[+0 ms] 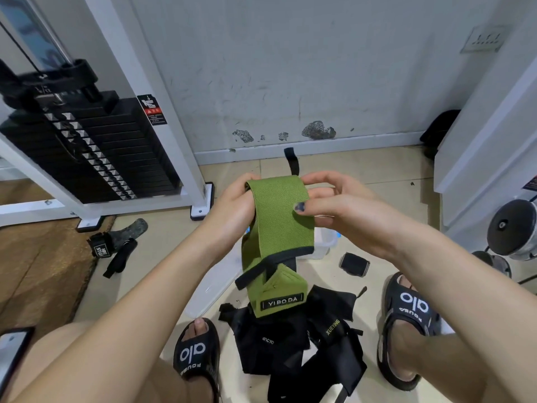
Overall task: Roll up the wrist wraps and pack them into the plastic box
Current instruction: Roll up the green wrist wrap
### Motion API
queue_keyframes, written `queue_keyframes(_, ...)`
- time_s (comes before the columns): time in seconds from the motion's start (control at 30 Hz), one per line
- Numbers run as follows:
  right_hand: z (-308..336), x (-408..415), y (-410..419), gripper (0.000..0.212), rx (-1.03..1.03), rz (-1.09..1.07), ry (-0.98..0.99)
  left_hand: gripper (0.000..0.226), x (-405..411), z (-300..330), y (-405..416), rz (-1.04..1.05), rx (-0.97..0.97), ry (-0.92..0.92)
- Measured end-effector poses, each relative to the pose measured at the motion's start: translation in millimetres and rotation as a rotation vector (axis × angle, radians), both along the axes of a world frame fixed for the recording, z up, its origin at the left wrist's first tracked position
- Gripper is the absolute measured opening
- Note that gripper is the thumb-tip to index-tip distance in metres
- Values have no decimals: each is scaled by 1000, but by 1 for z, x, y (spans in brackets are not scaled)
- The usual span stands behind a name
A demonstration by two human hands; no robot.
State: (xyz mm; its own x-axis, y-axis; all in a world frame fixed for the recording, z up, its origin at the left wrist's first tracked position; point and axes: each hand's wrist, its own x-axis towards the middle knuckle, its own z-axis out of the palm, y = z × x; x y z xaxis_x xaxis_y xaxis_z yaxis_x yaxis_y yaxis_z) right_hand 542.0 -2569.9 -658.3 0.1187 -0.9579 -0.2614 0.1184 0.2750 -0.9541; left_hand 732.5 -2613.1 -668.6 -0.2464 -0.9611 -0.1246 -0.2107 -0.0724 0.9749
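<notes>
Head view, step: rolling of the green wrist wrap is under way; judged early, since most of its length hangs unrolled.
Head view, green wrist wrap: held up in the air between both hands, top end folded over, tail with the "YIBODA" label hanging down to the black wraps.
Head view, left hand: fingers curled around the wrap's left edge near the top, gripping it.
Head view, right hand: thumb pressed on the face of the fabric, fingers bent behind the top fold, pinching it.
Head view, plastic box: clear, on the floor behind the hanging wrap, mostly hidden; contents cannot be told.
Head view, box lid: clear, flat on the floor just beside the box.
Head view, black wraps: loose heap on the floor between the sandals, not yet rolled.
Head view, rolled black wrap: on the floor near the box, outside it.
Next move, judged: turn the top fold tightly downwards, keeping edges aligned, until the closure strap can fasten.
</notes>
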Motion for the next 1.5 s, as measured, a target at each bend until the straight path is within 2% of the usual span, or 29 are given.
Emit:
queue_keyframes(0.07, -3, 2, 0, 45, -6, -21, 27, 14, -2, 0, 0, 22, 94, 88)
queue_keyframes(0.17, -5, 3, -2, 43, -17, -62, 69, 5, -3, 0, 2, -7, 146, 122)
queue_keyframes(0.3, -5, 6, -1, 37, -31, -99, 132, 39, -2, 7, 0, -56, 195, 143)
queue_keyframes(0.4, -7, 8, 2, 40, -12, -58, 197, 21, -1, 8, 1, -63, 213, 194)
queue_keyframes(0.53, -12, 10, 4, 40, -6, 66, 297, 32, 1, 9, 0, -44, 262, 286)
queue_keyframes(0.63, -15, 12, 5, 52, -2, 70, 303, 23, 3, 12, -2, -4, 269, 314)
queue_keyframes(0.8, -25, 22, 11, 62, 15, -32, 390, 25, 6, 13, -8, 43, 260, 376)
queue_keyframes(0.9, -39, 33, 15, 50, 63, 91, 408, 35, 6, 11, -11, 58, 256, 414)
queue_keyframes(1.0, -50, 43, 21, 16, -8, 246, 248, 31, 6, 11, -12, 69, 252, 431)
queue_keyframes(1.03, -53, 43, 22, 11, -30, 266, 177, 28, 6, 11, -11, 79, 254, 433)
queue_keyframes(1.1, -51, 41, 25, 21, -35, 341, 149, 26, 8, 12, -12, 127, 274, 466)
queue_keyframes(1.17, -54, 37, 29, 28, -15, 506, 326, 32, 12, 16, -17, 200, 316, 569)
queue_keyframes(1.27, -75, 34, 36, 18, -45, 643, 728, 26, 22, 22, -25, 249, 297, 607)
queue_keyframes(1.4, -76, 28, 27, 29, -5, 572, 802, 23, 15, 20, -16, 156, 325, 519)
queue_keyframes(1.5, -61, 17, 13, 31, 1, 381, 762, 25, 12, 14, -14, 140, 301, 433)
